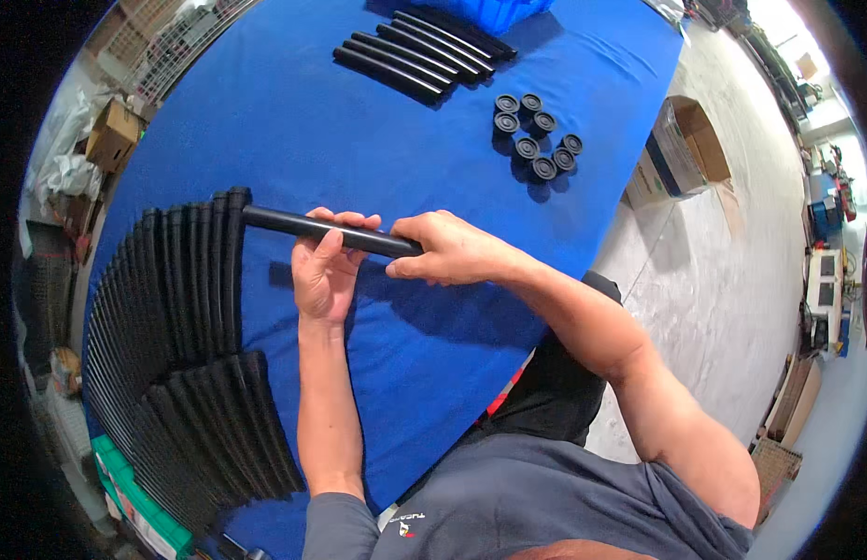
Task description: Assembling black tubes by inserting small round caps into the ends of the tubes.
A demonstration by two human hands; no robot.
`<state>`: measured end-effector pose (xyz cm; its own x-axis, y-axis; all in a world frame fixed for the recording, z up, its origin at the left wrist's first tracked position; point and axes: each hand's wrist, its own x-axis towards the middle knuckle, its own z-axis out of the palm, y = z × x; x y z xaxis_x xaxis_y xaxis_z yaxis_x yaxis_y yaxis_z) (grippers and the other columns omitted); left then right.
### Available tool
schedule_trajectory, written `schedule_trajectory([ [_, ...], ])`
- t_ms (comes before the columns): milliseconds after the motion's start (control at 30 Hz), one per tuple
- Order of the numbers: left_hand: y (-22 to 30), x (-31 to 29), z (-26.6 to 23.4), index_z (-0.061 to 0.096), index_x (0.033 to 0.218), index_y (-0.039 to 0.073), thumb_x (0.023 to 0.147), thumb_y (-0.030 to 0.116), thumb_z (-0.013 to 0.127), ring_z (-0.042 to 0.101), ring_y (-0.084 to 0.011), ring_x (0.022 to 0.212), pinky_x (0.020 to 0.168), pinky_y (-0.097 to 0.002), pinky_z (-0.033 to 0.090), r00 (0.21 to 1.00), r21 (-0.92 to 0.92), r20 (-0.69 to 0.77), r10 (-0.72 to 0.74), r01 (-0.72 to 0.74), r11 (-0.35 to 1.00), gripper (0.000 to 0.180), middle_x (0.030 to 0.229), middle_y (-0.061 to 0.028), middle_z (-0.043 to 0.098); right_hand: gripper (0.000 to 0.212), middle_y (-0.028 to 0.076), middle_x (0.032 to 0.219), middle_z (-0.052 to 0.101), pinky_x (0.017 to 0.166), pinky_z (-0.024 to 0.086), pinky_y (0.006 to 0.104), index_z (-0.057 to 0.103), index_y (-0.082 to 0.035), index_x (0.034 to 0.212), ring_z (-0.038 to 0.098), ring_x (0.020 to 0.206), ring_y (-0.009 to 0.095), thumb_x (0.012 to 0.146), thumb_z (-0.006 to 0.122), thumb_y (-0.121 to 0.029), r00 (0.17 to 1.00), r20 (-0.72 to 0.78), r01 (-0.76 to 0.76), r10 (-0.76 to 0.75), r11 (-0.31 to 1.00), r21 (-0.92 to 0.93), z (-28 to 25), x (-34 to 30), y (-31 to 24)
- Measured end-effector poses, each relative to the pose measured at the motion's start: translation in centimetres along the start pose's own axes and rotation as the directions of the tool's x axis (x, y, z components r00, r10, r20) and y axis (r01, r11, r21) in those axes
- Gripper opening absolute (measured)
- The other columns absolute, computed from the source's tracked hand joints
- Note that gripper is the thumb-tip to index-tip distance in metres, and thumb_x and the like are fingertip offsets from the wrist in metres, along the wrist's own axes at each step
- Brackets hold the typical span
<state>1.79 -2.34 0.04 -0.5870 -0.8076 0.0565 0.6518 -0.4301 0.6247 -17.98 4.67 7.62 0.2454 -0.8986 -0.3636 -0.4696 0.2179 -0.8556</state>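
Observation:
A glossy black tube is held level above the blue-covered table. My left hand cups it near the middle, with the thumb on top and the fingers beneath. The right end sits inside the closed fingers of my right hand, which hide that end. At its far left, the tube meets the edge of a row of black tubes with thicker ends in the picture; whether they touch I cannot tell. Below that row lies a second group of black tubes, side by side.
Several loose black tubes lie at the back beside a blue bin. Several round black caps stand right of them. An open cardboard box is on the floor at right. A green box stands at the table's lower left.

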Motion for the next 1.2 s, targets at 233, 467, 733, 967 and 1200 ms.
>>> schedule_trajectory([
  [233, -0.7, 0.3, 0.5, 0.052, 0.115, 0.005, 0.096, 0.008, 0.058, 0.064, -0.0372, 0.11, 0.091, -0.0447, 0.057, 0.997, 0.083, -0.082, 0.003, 0.003, 0.997, 0.02, 0.112, -0.0216, 0.065, 0.023, 0.02, 0.076, 0.064, 0.065, 0.05, 0.0513, 0.056, -0.001, 0.086, 0.064, 0.073, 0.041, 0.081, 0.066, -0.021, 0.865, -0.312, 0.222, -0.393, 0.857, -0.465, 2.0, 1.1, 3.8],
  [467, -0.8, -0.1, 0.9, 0.052, 0.115, 0.005, 0.096, 0.007, 0.058, 0.064, -0.0371, 0.109, 0.088, -0.0444, 0.059, 0.997, 0.088, -0.077, 0.005, 0.002, 0.996, 0.02, 0.111, -0.0222, 0.065, 0.018, 0.024, 0.071, 0.063, 0.064, 0.05, 0.0511, 0.057, 0.003, 0.081, 0.064, 0.068, 0.042, 0.078, 0.061, -0.014, 0.897, -0.258, 0.255, -0.359, 0.896, -0.362, 1.8, 1.1, 4.1],
  [733, -0.7, 0.0, 0.8, 0.053, 0.115, 0.005, 0.094, 0.007, 0.061, 0.065, -0.0378, 0.107, 0.087, -0.046, 0.06, 0.996, 0.062, -0.093, -0.002, 0.007, 0.998, 0.023, 0.111, -0.0224, 0.065, 0.016, 0.024, 0.07, 0.063, 0.063, 0.05, 0.0509, 0.057, 0.003, 0.08, 0.064, 0.069, 0.042, 0.077, 0.061, -0.012, 0.885, -0.247, 0.294, -0.395, 0.885, -0.361, 1.9, 1.1, 4.1],
  [967, -0.6, 0.2, 0.2, 0.055, 0.118, 0.005, 0.096, 0.009, 0.058, 0.06, -0.0365, 0.117, 0.096, -0.0485, 0.055, 0.993, 0.144, -0.109, 0.047, -0.031, 0.989, 0.023, 0.12, -0.0204, 0.062, 0.019, 0.022, 0.072, 0.063, 0.064, 0.05, 0.0503, 0.056, 0.002, 0.081, 0.064, 0.072, 0.041, 0.079, 0.064, -0.016, 0.798, -0.377, 0.258, -0.47, 0.832, -0.491, 1.6, 1.5, 3.7],
  [1200, -0.8, -0.3, 1.1, 0.054, 0.114, 0.007, 0.092, 0.007, 0.063, 0.062, -0.0385, 0.112, 0.09, -0.0474, 0.058, 0.987, 0.036, -0.155, 0.031, -0.026, 0.999, 0.023, 0.114, -0.021, 0.065, 0.021, 0.02, 0.081, 0.065, 0.065, 0.052, 0.0504, 0.056, -0.002, 0.09, 0.065, 0.075, 0.04, 0.079, 0.066, -0.017, 0.825, -0.363, 0.2, -0.432, 0.825, -0.528, 2.5, 1.1, 3.7],
])
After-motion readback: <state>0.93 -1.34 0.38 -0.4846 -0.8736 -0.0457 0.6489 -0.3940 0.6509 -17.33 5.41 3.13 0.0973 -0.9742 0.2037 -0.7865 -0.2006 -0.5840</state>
